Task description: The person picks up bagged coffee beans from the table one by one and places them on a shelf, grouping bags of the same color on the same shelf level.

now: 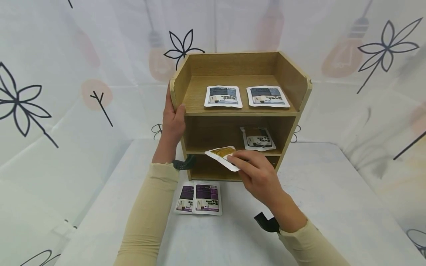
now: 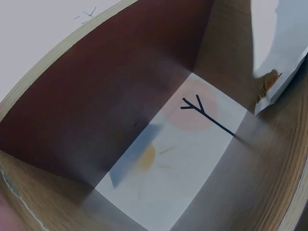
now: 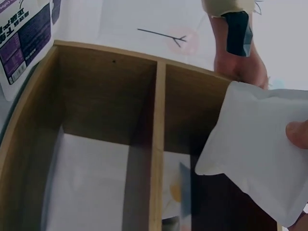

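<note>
A small wooden shelf unit [image 1: 293, 85] stands on the white table. My left hand [image 1: 173, 120] grips its left side panel at the top shelf's height. My right hand [image 1: 254, 173] pinches a white packet with a gold print [image 1: 221, 154] at the front edge of the middle shelf, left part. In the right wrist view the packet's white underside [image 3: 255, 154] fills the right, with the shelf's open compartments [image 3: 156, 144] behind it. Two white packets [image 1: 223, 96] [image 1: 267, 96] lie on the top shelf. One more packet [image 1: 257, 139] lies on the middle shelf at the right.
Two purple-printed packets [image 1: 199, 198] lie on the table in front of the shelf, between my forearms. A patterned white curtain [image 1: 83, 74] hangs behind and at both sides. The table edge [image 1: 376, 192] runs along the right.
</note>
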A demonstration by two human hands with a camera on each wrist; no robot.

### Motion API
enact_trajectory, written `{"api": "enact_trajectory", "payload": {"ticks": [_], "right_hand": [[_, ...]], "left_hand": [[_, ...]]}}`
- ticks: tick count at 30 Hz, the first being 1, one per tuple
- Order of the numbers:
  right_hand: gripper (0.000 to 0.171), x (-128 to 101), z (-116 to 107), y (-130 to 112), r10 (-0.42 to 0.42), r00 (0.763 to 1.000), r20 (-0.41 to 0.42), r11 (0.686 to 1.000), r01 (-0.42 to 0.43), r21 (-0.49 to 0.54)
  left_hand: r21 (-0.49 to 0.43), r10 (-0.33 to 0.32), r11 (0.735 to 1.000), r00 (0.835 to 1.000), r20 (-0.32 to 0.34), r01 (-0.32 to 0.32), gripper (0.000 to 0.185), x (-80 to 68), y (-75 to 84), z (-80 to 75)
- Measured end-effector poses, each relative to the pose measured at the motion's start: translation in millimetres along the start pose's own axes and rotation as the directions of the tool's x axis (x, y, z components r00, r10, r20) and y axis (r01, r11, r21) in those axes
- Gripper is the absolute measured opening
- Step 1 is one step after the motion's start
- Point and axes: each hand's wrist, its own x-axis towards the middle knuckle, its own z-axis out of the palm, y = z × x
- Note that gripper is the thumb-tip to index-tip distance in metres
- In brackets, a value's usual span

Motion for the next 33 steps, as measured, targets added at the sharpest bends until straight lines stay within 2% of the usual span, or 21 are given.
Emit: {"api": "enact_trajectory", "payload": {"ticks": [6,24,29,33], "right_hand": [[0.040,-2,9,5,0.008,1.000,-0.013,1.000,-0.008,-0.007],[0.038,-11,36,18,0.039,0.999,0.023,0.998,-0.038,-0.056],[0.038,-12,40,19,0.035,0.999,0.031,0.996,-0.033,-0.080],[0.035,-12,44,21,0.065,0.996,0.055,0.994,-0.060,-0.094]], "left_hand": [[0.009,0.005,1.000,1.000,0.000,-0.005,0.068,-0.9,0.9,0.1],[-0.011,-0.030,0.999,0.999,0.013,0.030,0.069,-1.8,0.9,0.0],[-0.001,-0.021,1.000,1.000,0.011,0.021,0.068,-1.8,0.1,-0.1],[0.002,-0.004,1.000,1.000,0.004,0.004,0.068,-0.9,-0.1,-0.3]]}}
